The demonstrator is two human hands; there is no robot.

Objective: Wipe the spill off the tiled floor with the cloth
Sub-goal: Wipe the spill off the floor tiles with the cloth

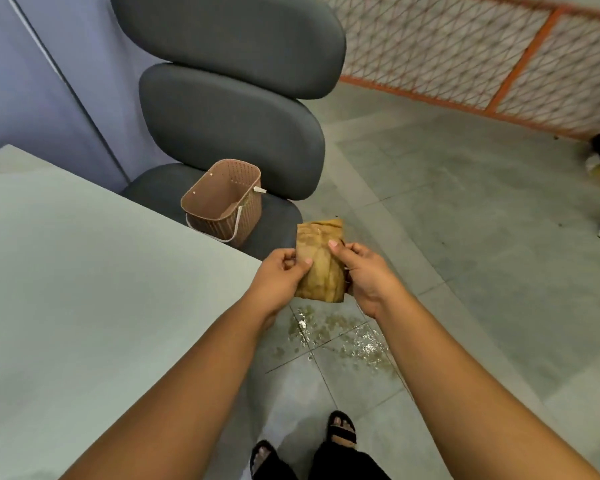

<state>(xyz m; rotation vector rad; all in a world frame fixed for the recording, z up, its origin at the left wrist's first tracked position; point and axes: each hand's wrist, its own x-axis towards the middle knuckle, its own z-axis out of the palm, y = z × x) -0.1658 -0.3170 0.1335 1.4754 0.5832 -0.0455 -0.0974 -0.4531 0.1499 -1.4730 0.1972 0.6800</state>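
A person stands on a grey tiled floor [482,237], seen from above through a head-worn camera. Both bare arms reach forward. The left hand [284,271] pinches the left edge of a folded tan cloth [321,261], thumb on top and fingers curled behind. The right hand [361,268] grips the cloth's right edge the same way. The cloth is held in the air, folded into a rough rectangle.

The spill [340,337] is the landmark here: a scatter of wet, glinting droplets and patches on the floor. The cloth hangs above the spill's far edge, not touching it. The person's sandalled feet [342,431] stand on the near side of the spill. A pale worktop [101,289] lies left of the spill. Beyond the spill, past the cloth, a dark chair [229,126] holds a small brown basket [222,202] on its seat. An orange mesh fence [482,53] runs far beyond the spill, to the right.

The wiping appears not to have begun. The spill looks whole and wet, with no streaks through it, and the cloth is well above the floor. What seems done is only having the cloth in hand. Left to do: lower the cloth onto the spill and wipe it away.
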